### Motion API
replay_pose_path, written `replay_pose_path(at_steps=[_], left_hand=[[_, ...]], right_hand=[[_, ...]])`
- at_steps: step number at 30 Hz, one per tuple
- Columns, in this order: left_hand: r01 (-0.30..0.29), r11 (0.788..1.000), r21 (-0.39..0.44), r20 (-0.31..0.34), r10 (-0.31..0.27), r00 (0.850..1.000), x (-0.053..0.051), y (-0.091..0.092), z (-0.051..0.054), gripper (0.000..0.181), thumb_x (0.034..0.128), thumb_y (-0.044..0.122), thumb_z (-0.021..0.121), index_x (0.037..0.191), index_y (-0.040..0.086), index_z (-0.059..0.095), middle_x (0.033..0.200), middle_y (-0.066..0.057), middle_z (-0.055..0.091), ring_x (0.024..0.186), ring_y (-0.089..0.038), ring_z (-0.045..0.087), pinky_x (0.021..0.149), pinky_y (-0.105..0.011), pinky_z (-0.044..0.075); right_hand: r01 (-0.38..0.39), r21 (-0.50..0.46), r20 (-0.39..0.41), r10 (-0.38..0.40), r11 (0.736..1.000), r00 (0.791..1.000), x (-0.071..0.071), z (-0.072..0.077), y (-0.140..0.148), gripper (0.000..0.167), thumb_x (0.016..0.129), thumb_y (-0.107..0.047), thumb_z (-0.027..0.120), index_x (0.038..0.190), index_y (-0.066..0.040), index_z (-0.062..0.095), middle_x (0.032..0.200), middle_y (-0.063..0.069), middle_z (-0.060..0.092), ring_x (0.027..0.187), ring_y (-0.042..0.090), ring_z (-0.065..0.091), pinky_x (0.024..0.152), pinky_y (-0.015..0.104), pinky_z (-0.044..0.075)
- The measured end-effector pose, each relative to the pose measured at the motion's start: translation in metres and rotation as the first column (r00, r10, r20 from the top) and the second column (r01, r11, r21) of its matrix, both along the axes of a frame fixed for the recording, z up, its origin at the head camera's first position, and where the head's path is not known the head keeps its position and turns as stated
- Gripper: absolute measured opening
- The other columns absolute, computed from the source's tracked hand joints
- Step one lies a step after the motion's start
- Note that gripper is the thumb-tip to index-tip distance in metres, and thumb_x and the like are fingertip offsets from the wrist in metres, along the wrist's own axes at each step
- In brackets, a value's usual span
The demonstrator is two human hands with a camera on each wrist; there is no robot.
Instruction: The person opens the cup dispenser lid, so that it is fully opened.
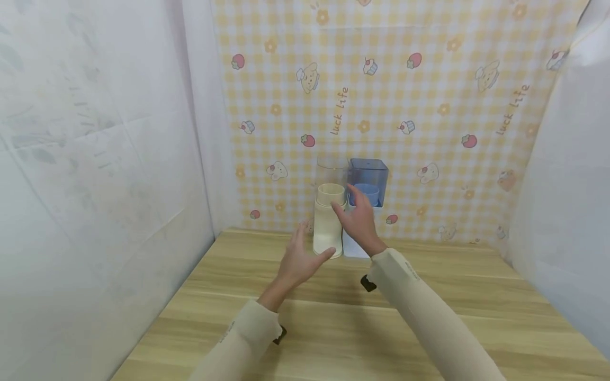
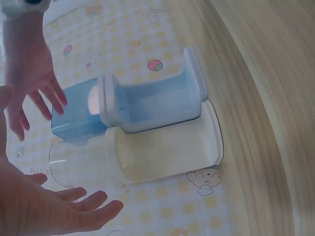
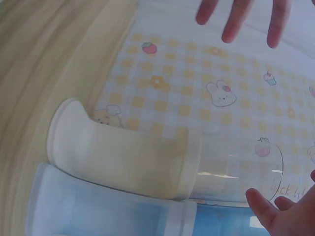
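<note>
Fingers apart, empty | left hand, right hand near cream clear-topped plastic cylinder | I could topple it by touching unevenly

A cream container stands upright beside a blue-topped container.

This is a little nook, like a tent, with cloth around a table that has wood stripes on top. The back cloth has yellow and white checks, with strawberries, cupcakes, flowers and cute animals (it even says "luck life"). A left white sheet and a right white sheet make the sides. A cream stand and a blue and white stand look like house things, but I can't tell if it's really a home.
</note>
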State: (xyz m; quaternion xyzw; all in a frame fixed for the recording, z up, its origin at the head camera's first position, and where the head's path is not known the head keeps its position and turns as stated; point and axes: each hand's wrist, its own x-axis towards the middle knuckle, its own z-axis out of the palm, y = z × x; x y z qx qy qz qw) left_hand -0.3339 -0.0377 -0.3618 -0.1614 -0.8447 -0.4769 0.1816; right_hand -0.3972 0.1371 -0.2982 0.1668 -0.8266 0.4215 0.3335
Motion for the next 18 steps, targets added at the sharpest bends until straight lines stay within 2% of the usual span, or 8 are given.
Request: replay_pose_path(at_steps=[5,9,15,18], left_hand=[[-0.008,1.000,0.010,0.043,0.008,0.999,0.006,0.000,0.001,0.101,0.0795,0.064,0.071,0.157,0.020,0.024,0.161,-0.010,0.025,0.144,-0.042,0.026,0.104,-0.069,0.033],[0.010,0.999,0.034,0.068,-0.012,0.998,0.011,-0.002,0.002,0.101,0.0791,0.063,0.072,0.157,0.020,0.024,0.160,-0.008,0.027,0.144,-0.039,0.026,0.106,-0.067,0.032],[-0.001,0.999,0.034,0.074,-0.002,0.997,0.012,-0.004,0.001,0.102,0.0777,0.065,0.072,0.157,0.019,0.027,0.160,-0.008,0.029,0.144,-0.037,0.029,0.107,-0.065,0.033],[-0.010,0.999,0.034,0.087,0.007,0.996,0.012,-0.006,0.001,0.102,0.0773,0.065,0.072,0.156,0.018,0.028,0.159,-0.010,0.030,0.143,-0.039,0.031,0.107,-0.065,0.033]], right_hand=[[0.012,-0.012,0.050,-0.012,1.000,0.999,-0.013,0.016,-0.008,0.063,0.093,-0.034,0.067,0.146,-0.007,0.045,0.144,0.020,0.046,0.132,0.038,0.043,0.108,0.054,0.037],[0.032,-0.014,0.106,-0.031,0.999,0.994,-0.020,0.024,-0.011,0.065,0.093,-0.038,0.066,0.147,-0.009,0.045,0.149,0.016,0.043,0.138,0.034,0.039,0.112,0.051,0.033],[0.054,0.001,0.156,-0.054,0.999,0.986,-0.026,0.027,-0.015,0.069,0.092,-0.044,0.064,0.149,-0.011,0.043,0.151,0.017,0.040,0.137,0.036,0.039,0.110,0.052,0.035],[0.072,-0.017,0.160,-0.069,0.997,0.985,-0.027,0.029,-0.014,0.069,0.092,-0.044,0.066,0.148,-0.011,0.042,0.150,0.020,0.035,0.133,0.040,0.041,0.105,0.055,0.039]])
